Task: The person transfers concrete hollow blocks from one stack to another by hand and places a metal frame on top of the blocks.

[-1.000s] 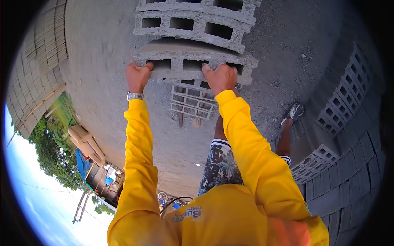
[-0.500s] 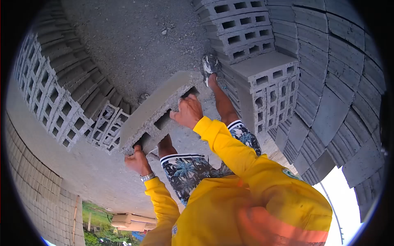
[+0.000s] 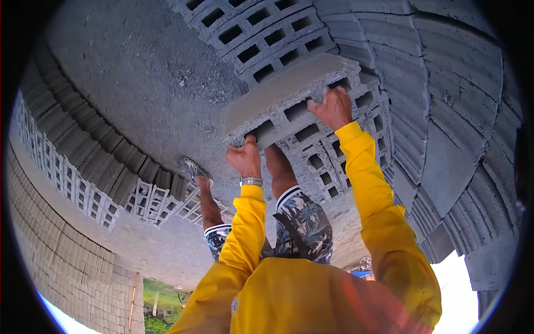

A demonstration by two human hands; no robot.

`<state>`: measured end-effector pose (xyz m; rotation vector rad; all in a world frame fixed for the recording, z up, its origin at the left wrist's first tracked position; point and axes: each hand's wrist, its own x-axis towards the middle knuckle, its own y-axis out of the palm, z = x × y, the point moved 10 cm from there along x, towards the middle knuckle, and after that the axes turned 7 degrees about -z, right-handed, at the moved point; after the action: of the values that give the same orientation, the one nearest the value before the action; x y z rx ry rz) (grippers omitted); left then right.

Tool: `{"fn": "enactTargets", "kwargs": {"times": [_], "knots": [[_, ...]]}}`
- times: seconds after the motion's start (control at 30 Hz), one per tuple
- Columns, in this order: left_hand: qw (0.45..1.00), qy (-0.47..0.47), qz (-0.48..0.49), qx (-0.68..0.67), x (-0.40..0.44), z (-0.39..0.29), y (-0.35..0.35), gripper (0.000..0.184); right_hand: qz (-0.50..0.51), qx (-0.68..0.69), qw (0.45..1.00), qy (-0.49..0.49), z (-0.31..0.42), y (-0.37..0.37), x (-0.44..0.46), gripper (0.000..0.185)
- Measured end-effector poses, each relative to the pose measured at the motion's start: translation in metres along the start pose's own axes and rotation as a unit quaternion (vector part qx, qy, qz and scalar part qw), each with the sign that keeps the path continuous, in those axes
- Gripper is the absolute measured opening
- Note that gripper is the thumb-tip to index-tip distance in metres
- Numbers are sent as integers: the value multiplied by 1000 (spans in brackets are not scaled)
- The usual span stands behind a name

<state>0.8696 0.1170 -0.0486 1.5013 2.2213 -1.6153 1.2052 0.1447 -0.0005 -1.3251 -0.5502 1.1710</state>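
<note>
Both my hands grip one grey hollow concrete block (image 3: 289, 92), its row of rectangular holes turned toward me. My left hand (image 3: 245, 157), with a watch on the wrist, is closed on the block's left end, fingers hooked into the hole there. At the other end my right hand (image 3: 332, 108) is closed with its fingers at the right and middle holes. The block sits over the low part of the right-hand stack (image 3: 325, 161), hiding its top; whether the two touch I cannot tell. Above it rises a taller stack of similar blocks (image 3: 261, 36).
Rows of stacked blocks (image 3: 72, 133) run along the left side. A high wall of blocks (image 3: 453, 161) stands at the right. Gritty ground (image 3: 139, 72) lies between, with my shoe (image 3: 194, 168) on it. Further blocks (image 3: 50, 222) are piled at the lower left.
The block in my hands has moved from the left rows over to the right-hand stack. My body has turned toward that stack, and both hands keep their grip.
</note>
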Motion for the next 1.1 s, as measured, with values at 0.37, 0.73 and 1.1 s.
{"fn": "enactTargets", "kwargs": {"times": [0.37, 0.73, 1.1], "knots": [[999, -14, 11, 48, -36, 2, 107, 38, 3, -22, 1000, 9, -101, 29, 38, 38], [997, -77, 21, -2, -49, 7, 114, 40, 24, -23, 999, 8, -114, 41, 32, 56], [971, 59, 232, 12, -51, 6, 139, 79, 92, -250, 964, 21, -107, 39, 41, 63]]}}
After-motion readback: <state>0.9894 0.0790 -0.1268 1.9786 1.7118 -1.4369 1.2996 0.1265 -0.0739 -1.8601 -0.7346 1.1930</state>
